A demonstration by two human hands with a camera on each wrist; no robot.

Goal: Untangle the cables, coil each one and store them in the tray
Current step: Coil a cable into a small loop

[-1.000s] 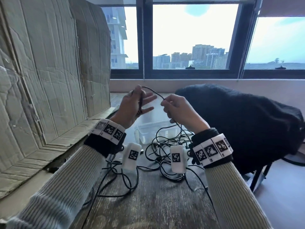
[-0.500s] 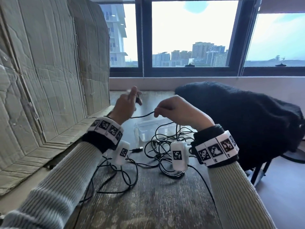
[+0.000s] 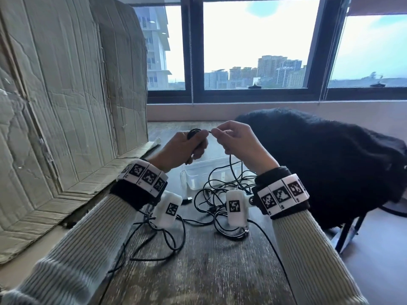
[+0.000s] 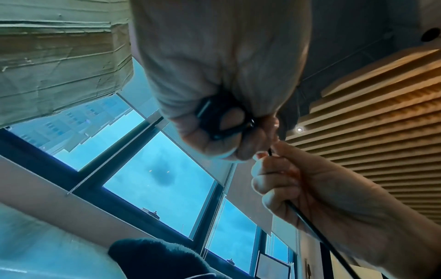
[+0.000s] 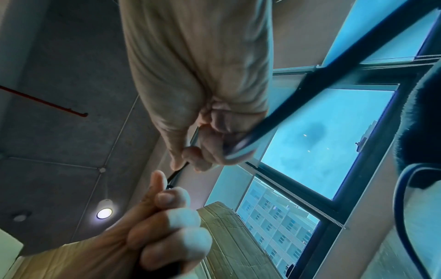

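Raised above the table, my left hand [image 3: 189, 144] grips a small coil of black cable [image 3: 194, 131], which shows as dark loops [image 4: 222, 117] in its fist in the left wrist view. Just to its right, my right hand [image 3: 233, 139] pinches the same cable's free length [image 5: 193, 140] near the coil; that length hangs down to a tangle of black cables [image 3: 220, 194] on the wooden table [image 3: 209, 271]. A clear plastic tray [image 3: 189, 179] stands behind the tangle, under my hands. What it holds cannot be made out.
A tall sheet of cardboard [image 3: 66, 106] leans along the left side of the table. A black fuzzy garment [image 3: 319, 168] covers a chair at the right. More black cable loops [image 3: 158, 245] lie near the front left. Windows [image 3: 259, 45] fill the back.
My left hand has curled from spread fingers into a fist round the wound cable. My right hand has come up and left, meeting it, and the span of cable between them has shortened.
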